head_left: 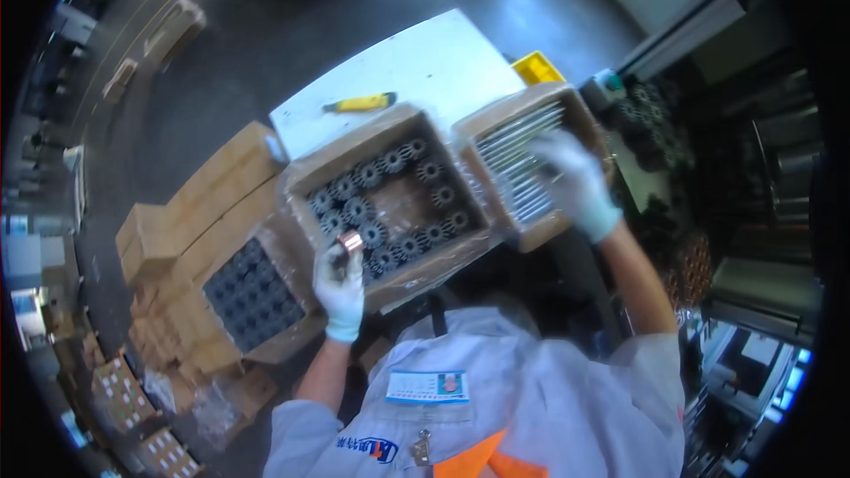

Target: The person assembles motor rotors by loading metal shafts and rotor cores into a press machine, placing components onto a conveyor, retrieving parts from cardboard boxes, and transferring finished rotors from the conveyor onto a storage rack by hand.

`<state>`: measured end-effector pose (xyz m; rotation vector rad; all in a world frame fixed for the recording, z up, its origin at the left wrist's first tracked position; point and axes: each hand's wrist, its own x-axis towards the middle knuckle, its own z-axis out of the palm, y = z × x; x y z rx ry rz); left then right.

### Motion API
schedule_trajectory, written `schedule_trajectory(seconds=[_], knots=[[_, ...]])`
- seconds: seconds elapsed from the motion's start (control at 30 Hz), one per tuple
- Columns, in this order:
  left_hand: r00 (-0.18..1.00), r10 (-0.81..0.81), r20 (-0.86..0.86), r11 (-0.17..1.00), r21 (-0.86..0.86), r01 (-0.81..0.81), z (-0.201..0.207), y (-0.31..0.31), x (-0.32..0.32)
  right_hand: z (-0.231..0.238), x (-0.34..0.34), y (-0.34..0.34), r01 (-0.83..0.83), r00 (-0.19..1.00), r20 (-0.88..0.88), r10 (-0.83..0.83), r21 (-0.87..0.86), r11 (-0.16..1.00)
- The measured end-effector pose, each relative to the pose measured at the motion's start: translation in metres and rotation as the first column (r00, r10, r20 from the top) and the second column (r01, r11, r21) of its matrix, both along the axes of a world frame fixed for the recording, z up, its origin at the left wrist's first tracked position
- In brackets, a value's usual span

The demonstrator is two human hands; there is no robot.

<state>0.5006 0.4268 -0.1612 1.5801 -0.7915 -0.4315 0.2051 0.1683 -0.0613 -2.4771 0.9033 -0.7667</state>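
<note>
My left hand, in a white glove, is closed on a short copper cylinder, gripped upright between thumb and fingers. It is above the near left corner of a cardboard box lined with clear plastic. Grey toothed metal cores stand in that box around a bare patch of cardboard. My gloved right hand reaches over a second cardboard box on the right. Inside it, shiny metal rods lie side by side. The right fingers are over the rods and blurred; whether they grip one does not show.
Behind the boxes is a white tabletop with a yellow-handled cutter on it. A yellow bin stands beyond the rod box. To the left are a box of dark round parts and stacked cartons. Machinery borders the right.
</note>
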Motion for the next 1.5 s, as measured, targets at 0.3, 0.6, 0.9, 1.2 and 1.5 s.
schedule_trajectory(seconds=[0.3,0.6,0.9,1.2,1.5], knots=[[0.954,0.167,-0.249,0.962,-0.172,-0.213,0.003,0.003,0.000,-0.123,0.209,0.055,-0.811,0.465,-0.466,0.753,0.115,0.573],[0.963,0.221,-0.157,0.967,-0.091,-0.237,-0.003,0.005,0.005,-0.147,0.243,0.057,-0.873,0.427,-0.476,0.768,0.003,0.488],[0.993,0.046,0.113,0.993,0.104,-0.058,0.023,-0.001,0.011,-0.042,0.147,0.071,-0.405,0.913,0.011,0.407,0.133,0.905],[0.883,-0.400,-0.244,0.916,-0.086,0.391,0.068,-0.096,-0.132,0.025,-0.073,0.024,0.566,0.822,0.088,-0.563,-0.008,0.825],[0.408,-0.813,-0.416,0.467,-0.046,0.883,0.043,-0.102,-0.267,-0.039,-0.209,-0.036,0.839,0.538,-0.282,-0.794,0.088,0.537]])
